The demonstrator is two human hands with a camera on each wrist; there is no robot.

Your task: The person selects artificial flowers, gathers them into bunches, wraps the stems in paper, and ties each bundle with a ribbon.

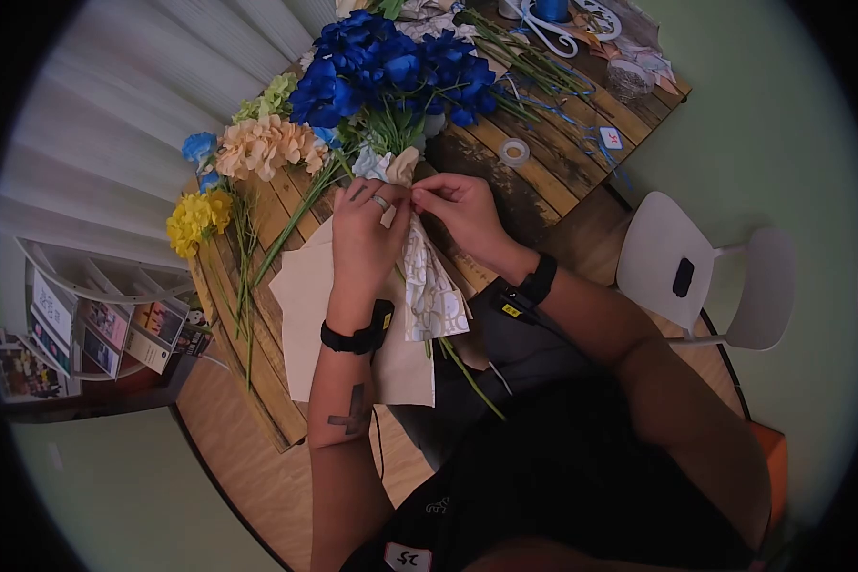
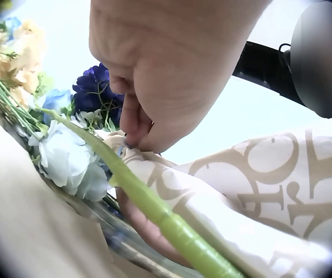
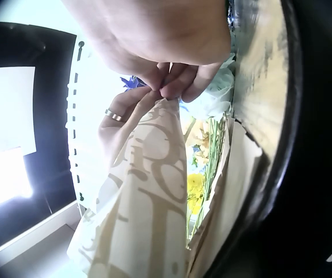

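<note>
Both hands meet at the gathered neck of a bouquet in white wrapping paper (image 1: 436,291) with large beige lettering. My left hand (image 1: 364,234), wearing a ring, curls round the gathered paper. From the other side, my right hand (image 1: 467,214) pinches the paper's top with thumb and fingertips, as the right wrist view shows. Deep blue flowers (image 1: 391,71) lie beyond the hands, with pale blue petals (image 1: 370,164) close to the neck. Below the paper, green stems (image 1: 472,381) stick out towards my lap. A thick green stem (image 2: 154,208) crosses the left wrist view.
Plain beige paper sheets (image 1: 305,315) lie under my left forearm on the wooden table (image 1: 276,419). Peach flowers (image 1: 267,148) and yellow flowers (image 1: 200,221) are at the left. A tape roll (image 1: 514,153) sits to the right. A white chair (image 1: 667,253) holds a black object.
</note>
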